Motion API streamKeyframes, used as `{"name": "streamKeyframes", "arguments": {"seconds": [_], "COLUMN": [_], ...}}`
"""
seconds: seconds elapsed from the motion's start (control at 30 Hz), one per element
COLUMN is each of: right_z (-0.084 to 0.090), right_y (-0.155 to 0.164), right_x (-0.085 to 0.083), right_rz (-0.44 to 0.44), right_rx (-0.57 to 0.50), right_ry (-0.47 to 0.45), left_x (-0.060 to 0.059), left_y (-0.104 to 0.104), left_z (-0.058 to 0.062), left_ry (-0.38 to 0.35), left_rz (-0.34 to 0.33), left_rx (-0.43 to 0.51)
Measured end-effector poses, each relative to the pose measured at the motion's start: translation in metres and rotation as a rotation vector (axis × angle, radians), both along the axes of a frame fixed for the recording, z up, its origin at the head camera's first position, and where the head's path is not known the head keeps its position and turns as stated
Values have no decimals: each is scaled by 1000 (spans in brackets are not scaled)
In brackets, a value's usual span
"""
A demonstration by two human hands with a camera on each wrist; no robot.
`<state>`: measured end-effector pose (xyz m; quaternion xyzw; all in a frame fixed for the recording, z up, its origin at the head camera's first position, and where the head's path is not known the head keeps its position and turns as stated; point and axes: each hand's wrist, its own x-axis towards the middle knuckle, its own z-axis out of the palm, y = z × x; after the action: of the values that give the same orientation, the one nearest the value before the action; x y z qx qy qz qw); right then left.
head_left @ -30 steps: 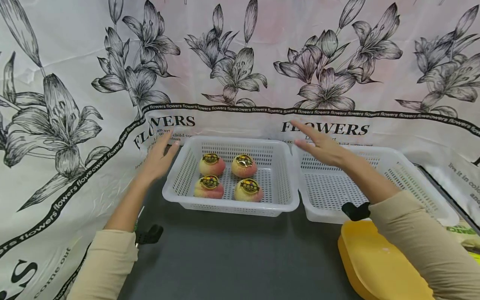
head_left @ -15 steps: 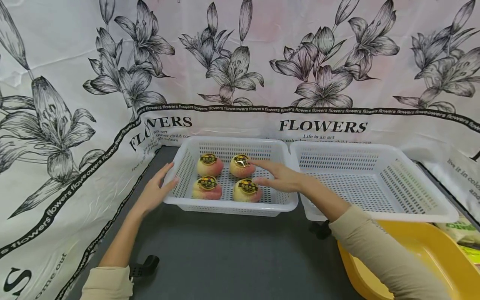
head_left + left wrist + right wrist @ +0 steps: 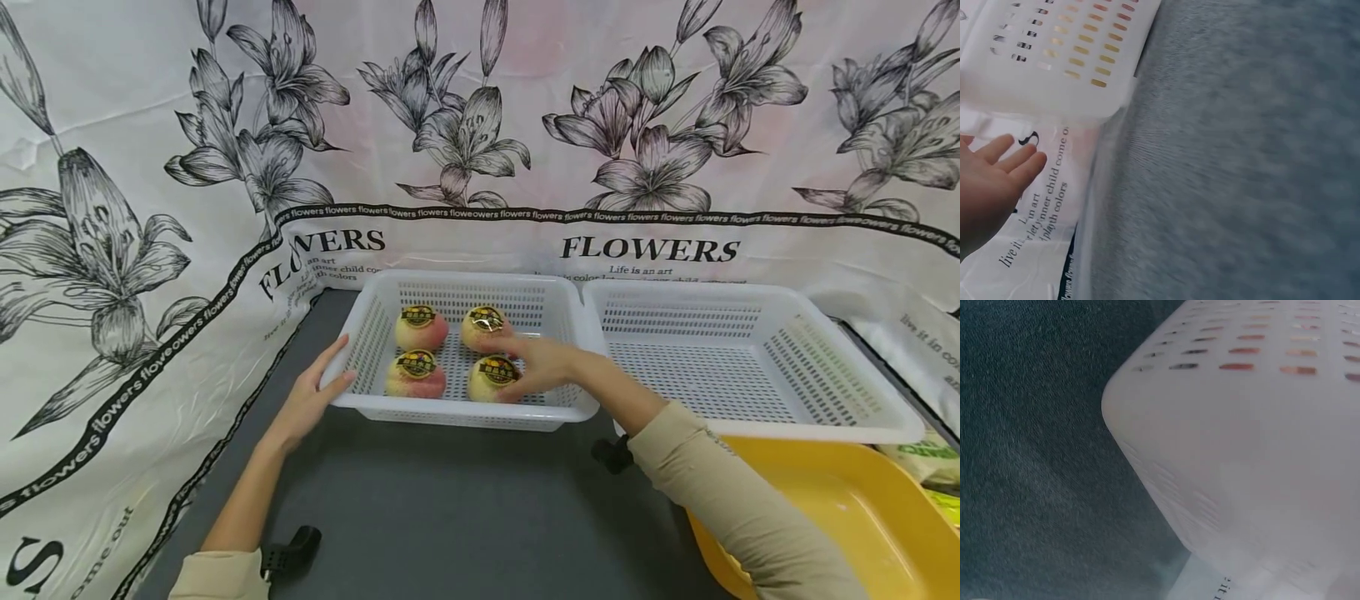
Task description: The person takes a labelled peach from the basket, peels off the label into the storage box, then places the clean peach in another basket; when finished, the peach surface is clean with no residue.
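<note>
centrally, four round yellow-and-pink fruits with black labels sit two by two in the left basket, on a grey table. the right hand reaches over the basket's right side and grips the front right fruit, its thumb and fingers set round opposite sides; how firmly they press cannot be told. the forefinger passes in front of the back right fruit. the left hand, its fingers extended and parted and holding nothing, lies at the left end of the basket; whether it touches the rim is unclear.

hazards, as judged: a grasp kept to one side of a smooth, rounded fruit could let it slip or roll; the forefinger, being so close, could nudge the back right fruit; a forearm lying across the near right corner might shift the basket, particularly if the left hand does not steady it.

comparison of views: only the head view gives the arrangement of the fruits, the right basket alongside and the yellow tub in front of it. the left wrist view adds the turned-up palm and the basket's slotted outer wall, with yellow and red showing through. the right wrist view shows slotted white plastic and reddish glimpses but no fingers, so it cannot confirm the grip.
</note>
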<state>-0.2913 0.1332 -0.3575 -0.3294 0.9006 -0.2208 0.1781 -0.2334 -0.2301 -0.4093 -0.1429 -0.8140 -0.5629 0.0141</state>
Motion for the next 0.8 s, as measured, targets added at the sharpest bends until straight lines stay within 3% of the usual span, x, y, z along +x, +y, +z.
{"name": "streamKeyframes", "arguments": {"seconds": [0.13,0.43,0.8], "right_z": [-8,-12,-14], "right_y": [-1,-5,-6], "right_x": [-2,-5,-7], "right_rz": [58,-15,-49], "right_rx": [0,-2,-43], "right_ry": [47,-2,-51], "left_x": [3,9,9], "left_y": [1,6,8], "left_z": [-4,-5,-6], "left_ry": [-2,-25,-24], "left_rz": [-22,-27,-7], "left_rx": [53,202,249]}}
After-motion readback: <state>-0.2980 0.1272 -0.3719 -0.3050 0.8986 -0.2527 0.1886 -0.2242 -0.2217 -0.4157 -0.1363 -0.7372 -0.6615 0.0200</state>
